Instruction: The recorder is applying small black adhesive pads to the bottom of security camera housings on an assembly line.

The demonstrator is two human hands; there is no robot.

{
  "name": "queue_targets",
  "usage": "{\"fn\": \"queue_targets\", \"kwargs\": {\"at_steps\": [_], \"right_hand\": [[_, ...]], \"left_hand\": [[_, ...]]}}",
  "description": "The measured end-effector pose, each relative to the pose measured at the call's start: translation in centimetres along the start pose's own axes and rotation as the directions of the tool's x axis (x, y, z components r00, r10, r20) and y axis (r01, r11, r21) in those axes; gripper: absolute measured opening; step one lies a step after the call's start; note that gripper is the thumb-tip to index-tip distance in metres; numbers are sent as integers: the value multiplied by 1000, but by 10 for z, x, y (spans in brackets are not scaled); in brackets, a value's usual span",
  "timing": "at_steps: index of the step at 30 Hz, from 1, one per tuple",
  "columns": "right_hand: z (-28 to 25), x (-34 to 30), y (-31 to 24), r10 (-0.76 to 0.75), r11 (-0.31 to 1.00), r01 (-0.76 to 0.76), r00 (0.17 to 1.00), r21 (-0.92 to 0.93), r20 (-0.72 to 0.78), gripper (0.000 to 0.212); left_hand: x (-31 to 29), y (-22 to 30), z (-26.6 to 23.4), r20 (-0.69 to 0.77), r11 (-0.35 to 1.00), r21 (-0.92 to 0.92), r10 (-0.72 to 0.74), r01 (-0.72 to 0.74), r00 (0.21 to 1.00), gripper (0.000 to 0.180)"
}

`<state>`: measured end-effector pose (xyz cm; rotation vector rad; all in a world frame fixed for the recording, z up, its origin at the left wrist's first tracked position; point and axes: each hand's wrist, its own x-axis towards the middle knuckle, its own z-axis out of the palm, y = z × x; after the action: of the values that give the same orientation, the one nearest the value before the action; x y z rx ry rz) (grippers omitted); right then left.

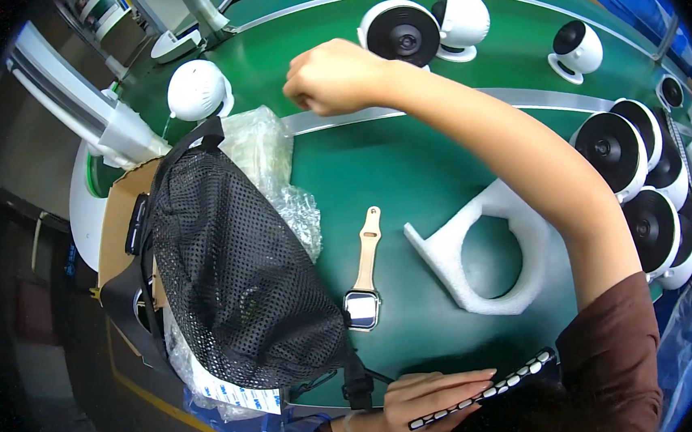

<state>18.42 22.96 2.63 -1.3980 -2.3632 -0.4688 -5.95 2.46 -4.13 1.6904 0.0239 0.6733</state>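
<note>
Low in the view, my left hand [426, 409] is closed on a thin flat thing [490, 389], black with white patches and seen edge-on. My right hand [331, 77] reaches across to the far side of the bench, its fingers curled in. Whatever it may hold is hidden. Close to that fist stands a white round device with a black front [403, 34]. A watch [362, 308] with a tan strap lies face up between my hands. To its right rests a white foam piece [447, 261] with a round opening, partly under my right arm.
A black mesh bag [236, 265] leans over a cardboard box [119, 226] at the left, with clear bubble wrap [302, 219] beside it. Several white devices [648, 229] are grouped at the right edge. A lone white device [196, 90] sits far left on the green bench [322, 165].
</note>
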Motion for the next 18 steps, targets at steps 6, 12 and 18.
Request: {"fn": "queue_targets", "kwargs": {"at_steps": [6,12,18], "right_hand": [[43,50,1,27,999,-33,973,20,230,19],[77,71,25,195,959,-246,932,138,305,40],[98,108,29,93,994,-107,896,7,434,39]], "left_hand": [[-23,-10,-16,140,981,-37,-184,191,973,42],[2,-5,-10,-33,1000,-19,3,-3,999,25],[-34,-31,-16,-22,962,-262,-88,79,996,42]]}}
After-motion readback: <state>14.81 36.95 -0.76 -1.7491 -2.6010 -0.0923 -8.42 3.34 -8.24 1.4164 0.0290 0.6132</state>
